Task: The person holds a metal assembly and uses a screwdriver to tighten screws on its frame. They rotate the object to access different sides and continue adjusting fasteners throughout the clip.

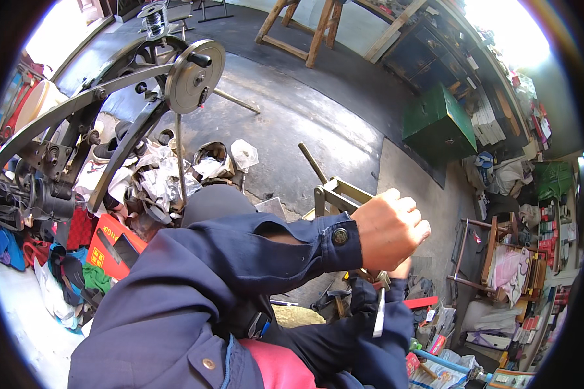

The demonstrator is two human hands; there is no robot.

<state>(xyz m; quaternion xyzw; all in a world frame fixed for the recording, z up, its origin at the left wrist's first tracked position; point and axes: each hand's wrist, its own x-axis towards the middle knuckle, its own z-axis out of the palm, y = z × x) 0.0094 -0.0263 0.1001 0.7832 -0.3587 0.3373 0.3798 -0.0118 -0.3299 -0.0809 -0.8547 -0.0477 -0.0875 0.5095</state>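
My left hand (392, 231), in a dark blue buttoned sleeve, is curled into a fist at the end of a metal screw frame (343, 192). Its fingertips are hidden, but the frame's bars run in under the fist. A threaded rod (313, 163) sticks out from the frame's far end. Just below the fist, my right hand (401, 268) shows only a small part, so its grip is hidden. Beside the right wrist, a bright flat metal piece (379, 311) points down from a brass-coloured joint (382, 279). My bent knee (219, 204) lies behind the left forearm.
A hand-cranked shoe-patching machine (194, 78) with a thread spool (155, 20) stands at left, above piled shoes and plastic bags (160, 170). A red box (109, 245) carries a dark phone-like object. At right are a green box (438, 121), a folding chair (491, 257) and crowded shelves.
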